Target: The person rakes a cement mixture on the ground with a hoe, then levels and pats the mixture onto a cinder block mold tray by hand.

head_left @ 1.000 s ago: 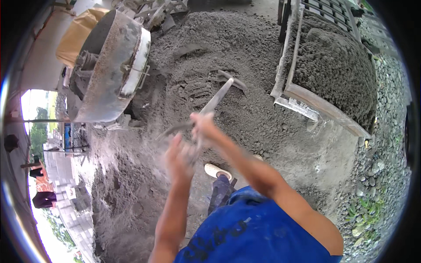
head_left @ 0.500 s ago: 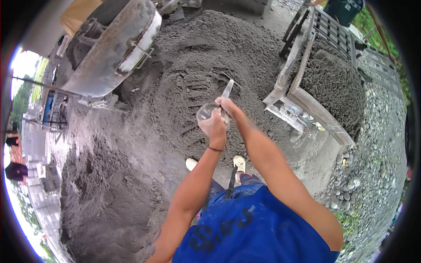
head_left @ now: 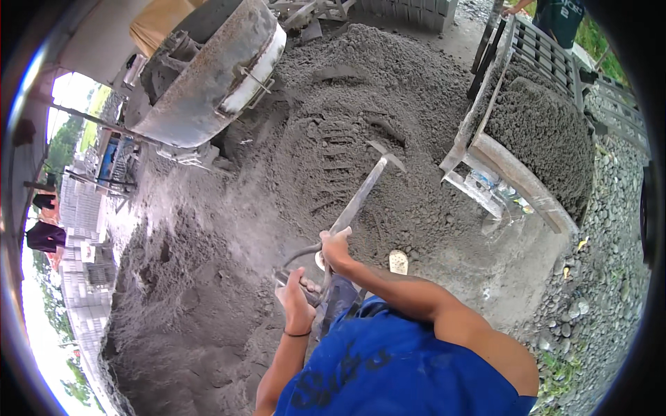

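Far left there's a stack of grey blocks (head_left: 80,208), then a big rusty metal drum (head_left: 215,83) tipped on its side. Next comes the left hand (head_left: 297,305), dark band on the wrist, wrapped around the near end of a long-handled tool (head_left: 355,201). The right hand (head_left: 336,249) is clamped a bit further up the shaft, so they're apart. The tool slants up and right across the grey heap (head_left: 312,145); can't tell if its head's touching. Right of that: a box (head_left: 527,182) full of grey mix, then loose gravel (head_left: 603,277).
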### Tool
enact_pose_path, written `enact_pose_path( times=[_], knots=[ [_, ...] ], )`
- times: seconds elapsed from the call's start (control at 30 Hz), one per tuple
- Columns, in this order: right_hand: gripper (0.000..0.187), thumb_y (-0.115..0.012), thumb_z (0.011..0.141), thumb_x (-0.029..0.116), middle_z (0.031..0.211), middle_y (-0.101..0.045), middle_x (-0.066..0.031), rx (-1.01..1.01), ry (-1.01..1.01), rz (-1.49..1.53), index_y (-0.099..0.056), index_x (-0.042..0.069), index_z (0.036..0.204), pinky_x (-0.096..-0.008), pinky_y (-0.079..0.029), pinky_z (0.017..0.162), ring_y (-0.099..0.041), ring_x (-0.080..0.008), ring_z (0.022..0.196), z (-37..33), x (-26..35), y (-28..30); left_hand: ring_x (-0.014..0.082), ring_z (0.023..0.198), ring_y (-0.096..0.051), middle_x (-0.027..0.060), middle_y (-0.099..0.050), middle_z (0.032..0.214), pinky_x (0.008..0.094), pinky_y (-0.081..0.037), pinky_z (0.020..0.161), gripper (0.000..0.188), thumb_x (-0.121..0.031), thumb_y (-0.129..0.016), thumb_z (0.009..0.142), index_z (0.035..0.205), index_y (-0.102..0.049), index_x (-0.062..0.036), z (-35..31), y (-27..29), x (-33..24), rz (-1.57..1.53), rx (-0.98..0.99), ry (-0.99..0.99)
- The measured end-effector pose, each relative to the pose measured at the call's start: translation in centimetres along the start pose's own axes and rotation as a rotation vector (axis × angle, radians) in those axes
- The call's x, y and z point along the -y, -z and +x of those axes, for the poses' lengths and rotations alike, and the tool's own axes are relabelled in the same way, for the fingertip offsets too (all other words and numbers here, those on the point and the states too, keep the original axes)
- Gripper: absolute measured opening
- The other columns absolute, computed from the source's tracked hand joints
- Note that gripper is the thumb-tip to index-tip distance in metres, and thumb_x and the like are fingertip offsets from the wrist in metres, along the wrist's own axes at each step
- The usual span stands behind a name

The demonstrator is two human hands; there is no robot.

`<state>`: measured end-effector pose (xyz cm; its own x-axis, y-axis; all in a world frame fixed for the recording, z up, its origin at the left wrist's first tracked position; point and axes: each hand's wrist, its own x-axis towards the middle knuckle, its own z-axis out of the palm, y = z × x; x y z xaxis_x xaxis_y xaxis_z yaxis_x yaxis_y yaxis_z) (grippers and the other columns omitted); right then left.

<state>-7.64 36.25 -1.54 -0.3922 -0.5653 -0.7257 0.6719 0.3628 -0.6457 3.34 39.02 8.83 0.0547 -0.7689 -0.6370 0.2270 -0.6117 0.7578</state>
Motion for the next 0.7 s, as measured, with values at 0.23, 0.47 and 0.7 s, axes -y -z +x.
enact_pose_path(
  times=[0.23,0.47,0.7],
  knots=[
    [0.031,-0.056,0.093,0.019,0.073,-0.045,-0.007,0.171,-0.047,0.6,-0.028,0.008,0.099,-0.0336,-0.041,0.037,-0.046,-0.015,0.047,-6.4,8.8,1.9,0.0122,0.049,-0.048,0.0007,-0.043,0.061,0.0307,-0.044,0.047,0.017,-0.002,-0.064,0.083,0.085,-0.048,-0.0075,-9.3,-8.5,-8.2,0.355,0.363,-0.208],
    [0.043,-0.06,0.096,0.026,0.077,-0.046,-0.0065,0.304,0.02,0.754,-0.021,0.011,0.106,-0.031,-0.042,0.036,-0.046,-0.012,0.047,-7.2,15.8,1.9,0.0099,0.048,-0.044,-0.0015,-0.042,0.06,0.029,-0.042,0.047,0.014,-0.003,-0.06,0.087,0.093,-0.049,-0.0094,-10.8,-12.8,-11.9,0.416,0.516,-0.265],
    [0.039,-0.063,0.094,0.022,0.074,-0.049,-0.0076,0.13,0.127,0.434,-0.029,0.004,0.102,-0.0308,-0.041,0.032,-0.047,-0.0135,0.042,5.1,22.5,3.6,0.007,0.051,-0.044,-0.0042,-0.043,0.063,0.0256,-0.041,0.049,0.014,-0.01,-0.065,0.091,0.088,-0.051,-0.013,-0.9,-22.4,-8.4,0.022,0.363,-0.115]
  ],
)
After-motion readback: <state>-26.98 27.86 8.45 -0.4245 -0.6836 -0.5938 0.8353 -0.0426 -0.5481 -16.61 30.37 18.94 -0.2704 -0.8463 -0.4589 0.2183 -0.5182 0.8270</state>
